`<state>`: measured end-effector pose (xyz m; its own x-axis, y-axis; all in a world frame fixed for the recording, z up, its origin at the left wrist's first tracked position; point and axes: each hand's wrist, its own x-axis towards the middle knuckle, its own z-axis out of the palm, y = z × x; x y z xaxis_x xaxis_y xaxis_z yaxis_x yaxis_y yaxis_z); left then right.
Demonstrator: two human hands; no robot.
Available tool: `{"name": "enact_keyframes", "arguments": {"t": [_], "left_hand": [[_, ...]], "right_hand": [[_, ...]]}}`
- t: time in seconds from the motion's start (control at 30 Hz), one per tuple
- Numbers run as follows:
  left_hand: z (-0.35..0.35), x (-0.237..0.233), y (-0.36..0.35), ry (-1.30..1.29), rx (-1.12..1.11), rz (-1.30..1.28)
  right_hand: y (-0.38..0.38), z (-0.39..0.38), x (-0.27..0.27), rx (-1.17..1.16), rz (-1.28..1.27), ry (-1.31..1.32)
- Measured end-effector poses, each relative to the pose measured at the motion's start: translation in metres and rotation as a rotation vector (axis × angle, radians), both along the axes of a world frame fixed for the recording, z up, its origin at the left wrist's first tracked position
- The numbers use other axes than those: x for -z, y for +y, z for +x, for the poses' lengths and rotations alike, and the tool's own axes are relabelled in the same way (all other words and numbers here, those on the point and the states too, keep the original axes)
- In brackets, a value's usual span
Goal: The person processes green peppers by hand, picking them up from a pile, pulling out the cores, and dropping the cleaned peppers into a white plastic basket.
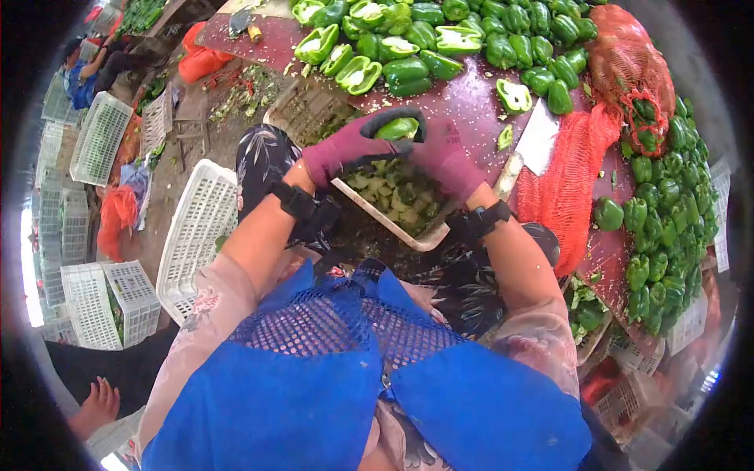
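My left hand, in a maroon glove with black fingers, curls its thumb and fingers around a green bell pepper. Beside the pepper's right side is my right hand, in the same kind of glove. Its fingers are blurred and partly hidden, and I cannot tell what they hold. Under both hands stands a pale rectangular tub with green pepper scraps inside. A broad-bladed knife lies on the red table, to the right of my right hand.
Halved and whole peppers cover the table's far side. At right are a full red mesh sack, an orange-red net and a pepper heap. White crates stand at left. Another person sits back left; a bare hand shows lower left.
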<state>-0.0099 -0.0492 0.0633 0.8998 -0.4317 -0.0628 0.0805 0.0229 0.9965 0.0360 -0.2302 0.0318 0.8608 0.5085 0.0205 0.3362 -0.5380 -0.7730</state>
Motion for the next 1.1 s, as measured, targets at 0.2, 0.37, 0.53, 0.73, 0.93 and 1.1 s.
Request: {"name": "enact_keyframes", "arguments": {"t": [0.2,0.37,0.53,0.73,0.93,1.1], "left_hand": [[-0.001,0.017,0.035,0.171,-0.091,-0.261],[-0.006,0.026,0.036,0.130,-0.209,-0.465],[-0.014,0.018,0.025,-0.439,-0.179,0.685],[-0.041,-0.049,0.085,-0.630,-0.588,1.347],[-0.138,-0.026,0.238,0.288,-0.442,1.873],[-0.201,0.019,0.259,0.290,-0.628,1.563]], "right_hand": [[-0.015,0.009,-0.009,0.085,0.553,0.665],[-0.022,0.018,-0.020,0.075,-0.133,0.313],[-0.011,0.011,0.006,-0.020,0.187,0.284],[-0.056,0.075,0.017,0.473,-0.474,-0.700],[-0.124,0.133,0.021,0.749,-0.746,-0.411],[-0.144,0.152,0.041,0.544,-0.532,-0.133]]}}
